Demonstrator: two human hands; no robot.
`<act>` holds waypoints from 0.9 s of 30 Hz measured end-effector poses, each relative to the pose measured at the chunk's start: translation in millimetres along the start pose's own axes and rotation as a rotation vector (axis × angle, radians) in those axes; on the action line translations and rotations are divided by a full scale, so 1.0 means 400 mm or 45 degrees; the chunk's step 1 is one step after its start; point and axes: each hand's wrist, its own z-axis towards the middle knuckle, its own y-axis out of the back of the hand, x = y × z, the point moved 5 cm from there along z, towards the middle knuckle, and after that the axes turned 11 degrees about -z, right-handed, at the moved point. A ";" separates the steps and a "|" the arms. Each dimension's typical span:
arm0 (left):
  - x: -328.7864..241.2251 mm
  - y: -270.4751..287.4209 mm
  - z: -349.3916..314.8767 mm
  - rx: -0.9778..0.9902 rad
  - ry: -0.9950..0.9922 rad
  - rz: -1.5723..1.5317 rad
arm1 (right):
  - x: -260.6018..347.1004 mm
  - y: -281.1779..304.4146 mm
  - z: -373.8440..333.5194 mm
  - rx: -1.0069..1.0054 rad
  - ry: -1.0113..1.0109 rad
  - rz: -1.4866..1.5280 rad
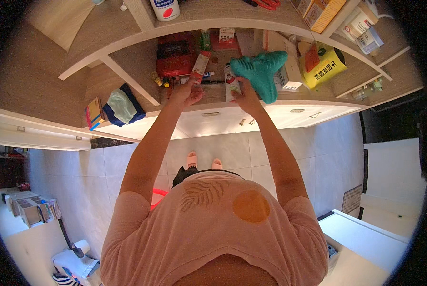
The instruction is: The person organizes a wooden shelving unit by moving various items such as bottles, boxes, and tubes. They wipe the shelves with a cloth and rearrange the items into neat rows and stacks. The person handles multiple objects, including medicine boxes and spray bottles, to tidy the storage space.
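Observation:
My left hand is closed on the lower end of a slim red-and-white box, which stands tilted up over the shelf. Its other fingers are curled. My right hand grips a white package with red and green print, thumb and fingers at its lower part; whether it is a tube or a carton I cannot tell. Just right of that hand lies a lumpy teal object of unclear kind. Behind my left hand sits a red case, with small bottles beside it.
A yellow bag and a white box stand on the right of this shelf. Leftward, past an upright divider, are a folded dark cloth and a thin box. A higher shelf board arches over the compartment.

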 end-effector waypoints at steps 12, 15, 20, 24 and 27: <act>-0.015 0.043 0.089 0.016 -0.092 0.014 | 0.060 -0.056 -0.014 -0.596 -0.324 0.842; -0.028 0.030 0.081 0.103 -0.038 0.151 | 0.065 -0.035 -0.006 -0.683 -0.277 0.660; -0.094 -0.022 0.005 0.231 -0.237 0.012 | 0.068 0.024 0.007 -0.736 -0.236 -0.355; -0.140 -0.084 -0.058 0.473 -0.449 -0.029 | 0.155 0.033 -0.015 -0.776 -0.228 -0.906; -0.151 -0.081 -0.120 0.488 -0.542 -0.098 | 0.198 0.022 -0.028 -0.738 -0.253 -1.104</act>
